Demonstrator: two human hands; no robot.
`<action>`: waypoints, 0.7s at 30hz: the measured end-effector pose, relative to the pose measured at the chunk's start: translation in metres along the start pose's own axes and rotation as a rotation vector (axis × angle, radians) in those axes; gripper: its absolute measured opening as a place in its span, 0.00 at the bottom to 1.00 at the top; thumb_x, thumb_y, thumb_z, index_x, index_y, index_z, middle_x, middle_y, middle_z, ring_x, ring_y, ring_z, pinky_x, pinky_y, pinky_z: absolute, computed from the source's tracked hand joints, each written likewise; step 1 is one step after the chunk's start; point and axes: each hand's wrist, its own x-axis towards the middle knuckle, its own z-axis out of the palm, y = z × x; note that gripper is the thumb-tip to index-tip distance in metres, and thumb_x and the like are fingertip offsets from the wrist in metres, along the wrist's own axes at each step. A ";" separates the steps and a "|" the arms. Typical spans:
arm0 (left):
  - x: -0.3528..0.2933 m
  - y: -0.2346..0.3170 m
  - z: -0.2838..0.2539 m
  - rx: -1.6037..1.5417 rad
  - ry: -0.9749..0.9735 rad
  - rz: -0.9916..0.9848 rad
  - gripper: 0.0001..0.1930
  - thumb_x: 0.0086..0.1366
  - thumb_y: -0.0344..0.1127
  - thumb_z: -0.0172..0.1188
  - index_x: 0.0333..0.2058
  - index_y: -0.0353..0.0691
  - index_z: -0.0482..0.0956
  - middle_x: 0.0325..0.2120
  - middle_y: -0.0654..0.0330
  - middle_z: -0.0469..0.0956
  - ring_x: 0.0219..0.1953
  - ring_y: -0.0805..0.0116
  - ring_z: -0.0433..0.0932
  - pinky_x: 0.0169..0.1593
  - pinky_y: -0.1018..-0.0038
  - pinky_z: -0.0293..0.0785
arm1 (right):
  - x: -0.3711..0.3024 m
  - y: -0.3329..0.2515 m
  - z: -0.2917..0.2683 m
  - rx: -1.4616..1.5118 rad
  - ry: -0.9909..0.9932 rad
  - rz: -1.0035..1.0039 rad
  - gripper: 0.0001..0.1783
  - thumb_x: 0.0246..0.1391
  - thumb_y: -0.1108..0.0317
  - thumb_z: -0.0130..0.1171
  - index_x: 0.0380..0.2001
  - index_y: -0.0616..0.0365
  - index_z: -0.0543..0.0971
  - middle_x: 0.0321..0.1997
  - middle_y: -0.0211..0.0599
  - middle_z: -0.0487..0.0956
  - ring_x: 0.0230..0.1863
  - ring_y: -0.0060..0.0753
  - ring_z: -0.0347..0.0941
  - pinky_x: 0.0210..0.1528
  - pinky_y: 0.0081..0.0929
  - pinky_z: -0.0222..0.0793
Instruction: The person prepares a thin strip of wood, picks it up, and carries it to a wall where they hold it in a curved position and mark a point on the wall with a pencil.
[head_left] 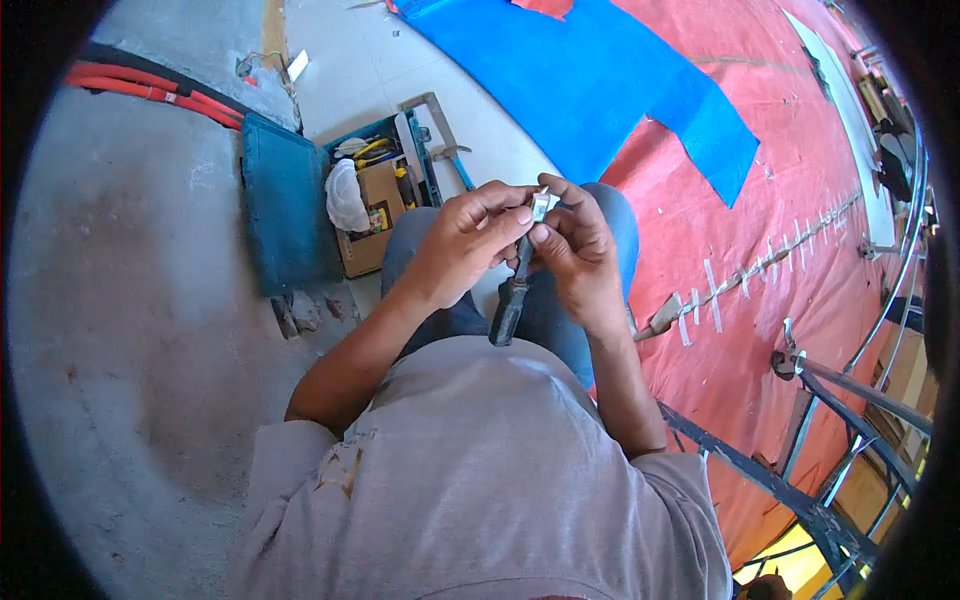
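The open toolbox (288,215) lies beyond the knees, to the left, just past the legs; both grips work above the lap, well apart from it; the left grip (458,245) is closed, thumb and fingertips pinching a small pale piece; the right grip (582,262) is closed on the same piece from the other side; the dark-handled tool (511,305) hangs below the fingers, and which grip bears it cannot be told; its long axis runs nearly fore-and-aft, butt toward the torso and slightly left, upper end toward the pale piece (541,207); the step in hand appears to be close two-handed handling of that piece; the next move probably calls for a steady handle and fine fingertip adjustment.
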 end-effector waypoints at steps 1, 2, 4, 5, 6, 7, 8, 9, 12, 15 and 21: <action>0.000 -0.001 0.003 0.065 0.019 0.052 0.14 0.72 0.33 0.53 0.50 0.33 0.78 0.34 0.65 0.75 0.27 0.82 0.71 0.26 0.82 0.67 | -0.001 0.000 0.001 0.031 -0.003 0.008 0.24 0.63 0.75 0.55 0.62 0.58 0.65 0.29 0.30 0.77 0.29 0.19 0.74 0.29 0.18 0.72; 0.000 -0.001 0.005 0.129 0.039 0.104 0.13 0.71 0.33 0.54 0.48 0.31 0.78 0.34 0.65 0.74 0.27 0.82 0.72 0.27 0.82 0.68 | -0.002 0.001 0.001 0.032 -0.001 0.007 0.24 0.63 0.75 0.55 0.62 0.58 0.65 0.29 0.30 0.77 0.29 0.19 0.74 0.29 0.18 0.72; -0.002 -0.001 0.005 0.161 0.050 0.110 0.13 0.71 0.33 0.54 0.48 0.30 0.78 0.34 0.65 0.74 0.27 0.82 0.71 0.27 0.81 0.68 | -0.002 -0.002 0.002 -0.057 -0.015 0.020 0.25 0.63 0.75 0.55 0.63 0.58 0.65 0.29 0.30 0.76 0.29 0.19 0.74 0.29 0.18 0.72; -0.003 -0.001 0.005 0.193 0.061 0.117 0.13 0.71 0.33 0.54 0.49 0.30 0.78 0.33 0.65 0.74 0.27 0.83 0.71 0.28 0.81 0.69 | -0.003 -0.005 0.004 -0.056 -0.016 0.022 0.25 0.63 0.75 0.55 0.63 0.58 0.65 0.29 0.30 0.76 0.29 0.19 0.74 0.29 0.18 0.72; -0.005 -0.002 0.005 0.194 0.064 0.115 0.13 0.71 0.33 0.54 0.49 0.30 0.78 0.33 0.65 0.74 0.27 0.83 0.71 0.28 0.81 0.69 | -0.006 -0.007 0.008 -0.070 -0.005 0.047 0.25 0.63 0.74 0.55 0.63 0.58 0.64 0.30 0.30 0.76 0.29 0.19 0.75 0.29 0.17 0.72; -0.006 -0.004 0.005 0.149 0.065 0.092 0.13 0.71 0.32 0.54 0.49 0.30 0.78 0.33 0.65 0.74 0.27 0.82 0.72 0.28 0.81 0.69 | -0.007 -0.008 0.009 -0.083 0.007 0.073 0.26 0.64 0.74 0.56 0.63 0.58 0.64 0.30 0.31 0.76 0.29 0.19 0.75 0.29 0.17 0.72; -0.007 -0.005 0.005 0.104 0.067 0.068 0.13 0.71 0.32 0.54 0.48 0.30 0.78 0.32 0.64 0.73 0.27 0.82 0.72 0.28 0.81 0.69 | -0.007 -0.005 0.008 -0.080 0.004 0.076 0.26 0.64 0.74 0.56 0.63 0.58 0.64 0.30 0.31 0.76 0.29 0.19 0.75 0.29 0.17 0.72; -0.008 -0.005 0.005 0.105 0.067 0.063 0.13 0.71 0.32 0.54 0.48 0.30 0.78 0.32 0.64 0.73 0.27 0.82 0.72 0.28 0.81 0.69 | -0.006 -0.001 0.005 -0.060 -0.015 0.063 0.26 0.64 0.74 0.56 0.63 0.57 0.64 0.31 0.31 0.76 0.29 0.20 0.75 0.29 0.17 0.72; -0.010 0.000 0.007 0.269 0.093 0.107 0.14 0.71 0.31 0.53 0.49 0.29 0.78 0.32 0.64 0.73 0.27 0.82 0.72 0.28 0.81 0.70 | -0.007 0.002 0.003 -0.036 -0.037 0.080 0.26 0.64 0.73 0.56 0.63 0.56 0.64 0.31 0.31 0.76 0.30 0.20 0.76 0.29 0.17 0.72; -0.010 0.003 0.007 0.257 0.060 0.016 0.13 0.71 0.31 0.52 0.48 0.28 0.77 0.32 0.63 0.72 0.27 0.81 0.73 0.28 0.80 0.73 | -0.007 0.002 0.004 -0.012 -0.042 0.119 0.25 0.64 0.73 0.56 0.63 0.54 0.64 0.32 0.31 0.76 0.31 0.21 0.76 0.29 0.17 0.72; -0.007 -0.008 0.006 0.292 0.082 0.105 0.14 0.70 0.30 0.53 0.50 0.30 0.77 0.32 0.65 0.74 0.24 0.83 0.72 0.24 0.82 0.69 | -0.007 0.002 0.000 0.020 -0.077 0.137 0.24 0.65 0.72 0.55 0.62 0.54 0.64 0.33 0.31 0.76 0.32 0.20 0.77 0.30 0.16 0.72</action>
